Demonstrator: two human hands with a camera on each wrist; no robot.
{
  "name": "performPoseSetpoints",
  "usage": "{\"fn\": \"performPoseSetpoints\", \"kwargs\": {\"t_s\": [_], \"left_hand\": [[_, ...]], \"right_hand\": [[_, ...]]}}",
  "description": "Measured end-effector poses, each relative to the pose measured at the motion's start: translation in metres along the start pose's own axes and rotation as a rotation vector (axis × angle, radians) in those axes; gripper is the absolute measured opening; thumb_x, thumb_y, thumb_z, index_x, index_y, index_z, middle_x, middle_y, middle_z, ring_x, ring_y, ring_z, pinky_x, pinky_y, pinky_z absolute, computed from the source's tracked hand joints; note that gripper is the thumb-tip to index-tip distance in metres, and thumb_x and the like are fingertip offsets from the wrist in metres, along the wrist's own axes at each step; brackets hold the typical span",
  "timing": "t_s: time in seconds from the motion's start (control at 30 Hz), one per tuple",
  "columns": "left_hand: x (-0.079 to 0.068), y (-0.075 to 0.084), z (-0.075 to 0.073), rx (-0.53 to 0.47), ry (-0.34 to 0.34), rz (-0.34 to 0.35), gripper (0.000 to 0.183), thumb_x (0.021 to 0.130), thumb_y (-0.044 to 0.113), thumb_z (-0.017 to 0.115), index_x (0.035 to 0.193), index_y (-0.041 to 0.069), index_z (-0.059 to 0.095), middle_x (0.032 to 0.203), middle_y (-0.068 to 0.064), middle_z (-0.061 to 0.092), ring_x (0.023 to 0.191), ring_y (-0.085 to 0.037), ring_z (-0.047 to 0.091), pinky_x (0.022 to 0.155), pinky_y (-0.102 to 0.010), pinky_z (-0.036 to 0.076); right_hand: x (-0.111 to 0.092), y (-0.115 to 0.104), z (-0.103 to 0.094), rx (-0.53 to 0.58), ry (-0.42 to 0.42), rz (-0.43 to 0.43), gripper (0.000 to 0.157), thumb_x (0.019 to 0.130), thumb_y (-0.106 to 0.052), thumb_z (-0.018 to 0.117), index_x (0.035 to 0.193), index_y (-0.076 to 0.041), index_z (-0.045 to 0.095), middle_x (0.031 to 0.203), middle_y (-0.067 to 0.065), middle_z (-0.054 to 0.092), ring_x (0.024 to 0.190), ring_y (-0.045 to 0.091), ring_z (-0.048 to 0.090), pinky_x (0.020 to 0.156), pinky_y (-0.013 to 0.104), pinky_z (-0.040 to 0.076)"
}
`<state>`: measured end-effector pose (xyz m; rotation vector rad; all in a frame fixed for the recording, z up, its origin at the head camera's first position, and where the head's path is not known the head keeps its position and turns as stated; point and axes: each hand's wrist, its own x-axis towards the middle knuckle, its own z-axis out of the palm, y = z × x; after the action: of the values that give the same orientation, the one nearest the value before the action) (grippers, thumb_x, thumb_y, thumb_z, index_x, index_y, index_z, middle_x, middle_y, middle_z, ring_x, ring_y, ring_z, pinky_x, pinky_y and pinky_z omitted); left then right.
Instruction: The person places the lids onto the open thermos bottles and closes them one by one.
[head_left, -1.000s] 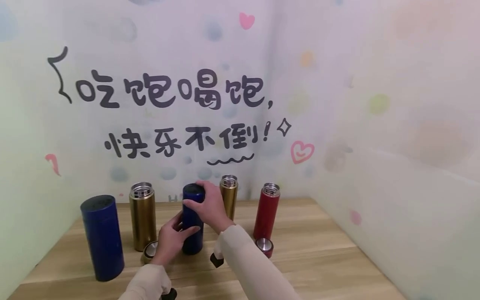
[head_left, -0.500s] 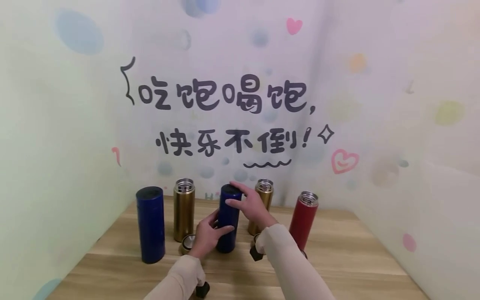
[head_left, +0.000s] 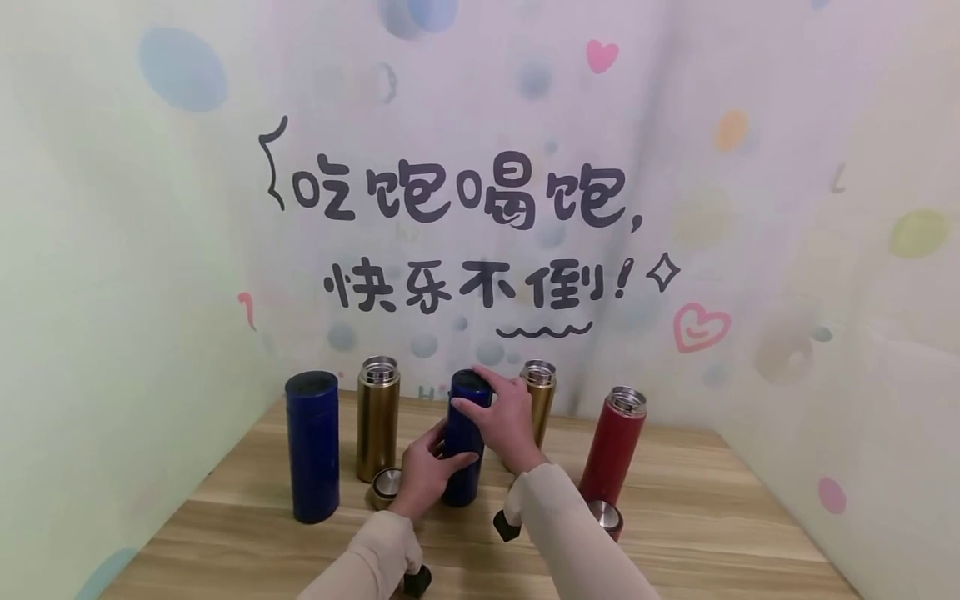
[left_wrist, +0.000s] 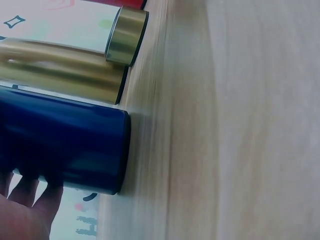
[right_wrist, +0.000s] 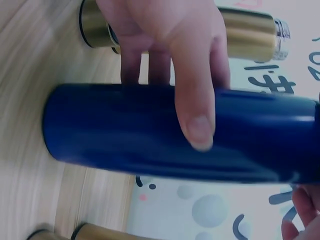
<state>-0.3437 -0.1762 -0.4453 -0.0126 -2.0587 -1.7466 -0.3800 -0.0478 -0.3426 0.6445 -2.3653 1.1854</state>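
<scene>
A blue thermos (head_left: 467,437) with a dark top stands upright on the table, held by both hands. My left hand (head_left: 426,475) grips its body from the left, with the thumb across the front. That thumb lies over the blue side in the right wrist view. Up at the top end, my right hand (head_left: 510,417) holds the lid part, thumb in front and fingers over the far side. In the left wrist view, fingers (left_wrist: 46,202) touch the lower side of the blue thermos (left_wrist: 60,142). Any seam between lid and body is unclear.
A second blue thermos (head_left: 312,454) stands at the left with its top on. Lidless are a gold thermos (head_left: 378,429), another gold one (head_left: 541,404) behind my right hand, and a red one (head_left: 615,446). A gold lid (head_left: 386,485) and a red lid (head_left: 606,517) lie nearby.
The head view has turned, so the whole scene has shifted rightward in it. Both hands keep their hold on the blue thermos, with little visible change in their grip.
</scene>
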Motion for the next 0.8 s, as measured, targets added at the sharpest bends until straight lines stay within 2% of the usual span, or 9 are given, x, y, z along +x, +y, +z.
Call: {"fn": "performPoseSetpoints", "kwargs": {"t_s": [0.13, 0.27, 0.4, 0.5, 0.6, 0.7, 0.8], "left_hand": [[-0.002, 0.003, 0.002, 0.018, 0.026, 0.002, 0.080, 0.077, 0.036, 0.083, 0.143, 0.007, 0.048, 0.135, -0.017, 0.055, 0.120, -0.034, 0.056, 0.095, -0.048, 0.048], [-0.002, 0.002, 0.003, 0.032, 0.032, -0.006, 0.084, 0.075, 0.041, 0.083, 0.144, 0.009, 0.048, 0.135, -0.016, 0.056, 0.117, -0.033, 0.058, 0.093, -0.047, 0.050], [-0.001, -0.001, 0.000, 0.020, 0.011, -0.015, 0.085, 0.075, 0.042, 0.082, 0.145, 0.011, 0.046, 0.138, -0.015, 0.054, 0.119, -0.033, 0.057, 0.093, -0.047, 0.049], [0.000, -0.002, 0.000, 0.002, -0.017, -0.008, 0.083, 0.076, 0.039, 0.082, 0.146, 0.010, 0.046, 0.138, -0.016, 0.053, 0.121, -0.034, 0.055, 0.094, -0.047, 0.049], [0.001, -0.003, -0.002, -0.017, -0.033, 0.006, 0.081, 0.077, 0.035, 0.082, 0.145, 0.008, 0.046, 0.137, -0.018, 0.054, 0.122, -0.035, 0.054, 0.095, -0.047, 0.049], [0.003, -0.003, -0.004, -0.026, -0.049, 0.023, 0.080, 0.079, 0.033, 0.082, 0.145, 0.006, 0.045, 0.136, -0.020, 0.054, 0.121, -0.036, 0.054, 0.094, -0.048, 0.049], [0.004, -0.003, -0.004, -0.040, -0.065, 0.027, 0.079, 0.080, 0.031, 0.081, 0.145, 0.006, 0.044, 0.136, -0.020, 0.054, 0.121, -0.036, 0.054, 0.094, -0.048, 0.049]], "right_hand": [[-0.003, -0.004, 0.008, -0.090, 0.117, -0.017, 0.061, 0.074, -0.045, 0.083, 0.126, -0.017, 0.067, 0.111, 0.009, 0.065, 0.095, 0.026, 0.044, 0.087, 0.046, 0.041], [-0.006, -0.007, 0.015, -0.135, 0.212, -0.042, 0.061, 0.073, -0.046, 0.084, 0.121, -0.012, 0.067, 0.110, 0.010, 0.067, 0.096, 0.029, 0.046, 0.089, 0.049, 0.036], [-0.005, -0.010, 0.019, -0.121, 0.220, -0.041, 0.061, 0.073, -0.046, 0.083, 0.117, -0.010, 0.063, 0.108, 0.012, 0.062, 0.099, 0.030, 0.047, 0.089, 0.049, 0.036], [-0.003, -0.005, 0.014, -0.014, 0.125, -0.021, 0.061, 0.076, -0.044, 0.082, 0.122, -0.010, 0.059, 0.111, 0.011, 0.059, 0.101, 0.028, 0.049, 0.090, 0.047, 0.043], [0.001, 0.002, 0.006, 0.190, -0.066, 0.015, 0.061, 0.084, -0.038, 0.076, 0.134, -0.014, 0.052, 0.122, 0.011, 0.056, 0.106, 0.027, 0.053, 0.090, 0.048, 0.047], [0.005, 0.010, -0.002, 0.362, -0.235, 0.056, 0.060, 0.090, -0.030, 0.070, 0.143, -0.019, 0.045, 0.135, 0.011, 0.051, 0.117, 0.030, 0.052, 0.096, 0.053, 0.044], [0.007, 0.013, -0.008, 0.420, -0.300, 0.059, 0.060, 0.091, -0.026, 0.070, 0.145, -0.020, 0.045, 0.143, 0.011, 0.047, 0.127, 0.033, 0.046, 0.102, 0.056, 0.038]]}}
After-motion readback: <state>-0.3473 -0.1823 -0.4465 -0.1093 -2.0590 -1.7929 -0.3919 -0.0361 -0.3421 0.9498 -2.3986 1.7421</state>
